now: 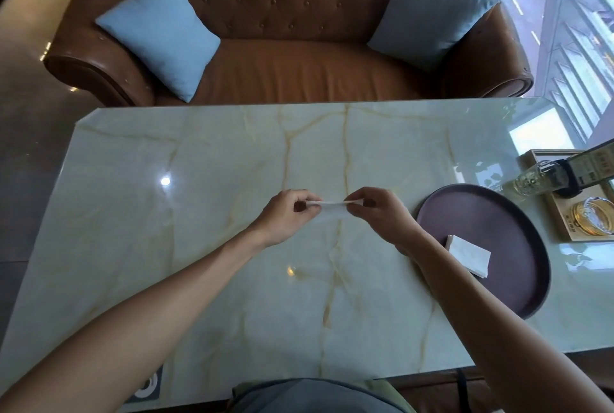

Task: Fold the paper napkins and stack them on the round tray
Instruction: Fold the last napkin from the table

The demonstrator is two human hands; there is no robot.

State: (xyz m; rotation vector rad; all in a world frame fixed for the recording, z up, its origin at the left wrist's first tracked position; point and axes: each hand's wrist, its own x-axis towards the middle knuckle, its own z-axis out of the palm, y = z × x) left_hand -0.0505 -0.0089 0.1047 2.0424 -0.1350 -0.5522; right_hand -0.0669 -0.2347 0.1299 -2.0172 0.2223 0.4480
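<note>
A white paper napkin (332, 208) is held above the middle of the marble table (199, 213). My left hand (287, 216) pinches its left end and my right hand (378, 213) pinches its right end, so the napkin stretches between them, seen nearly edge-on. To the right lies a dark round tray (491, 213) with a folded white napkin (468, 254) on its near left part, partly hidden by my right forearm.
At the table's right edge stands a wooden tray (545, 200) holding a clear glass bottle (535, 178), a dark sign holder (588, 166) and a glass ashtray (594, 216). A brown leather sofa (299, 70) with two blue cushions stands beyond the table.
</note>
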